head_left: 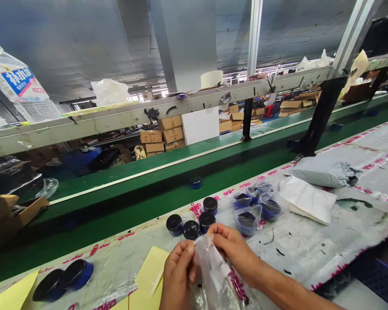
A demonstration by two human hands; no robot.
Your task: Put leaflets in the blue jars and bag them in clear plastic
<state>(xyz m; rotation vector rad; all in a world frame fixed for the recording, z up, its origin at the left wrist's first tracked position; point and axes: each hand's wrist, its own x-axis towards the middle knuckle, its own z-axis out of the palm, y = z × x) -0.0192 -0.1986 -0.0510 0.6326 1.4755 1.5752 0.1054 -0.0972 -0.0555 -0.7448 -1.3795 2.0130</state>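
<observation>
A crumpled clear plastic bag (pixel 211 269) hangs upright, its top gathered in soft folds; just beyond it stand four black-lidded blue jars (pixel 191 230).

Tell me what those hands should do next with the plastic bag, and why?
Probably pull the bag open a little wider. The left hand and right hand pinch its top edge, and the bare jars sit close by, while other jars are already in bags.
</observation>
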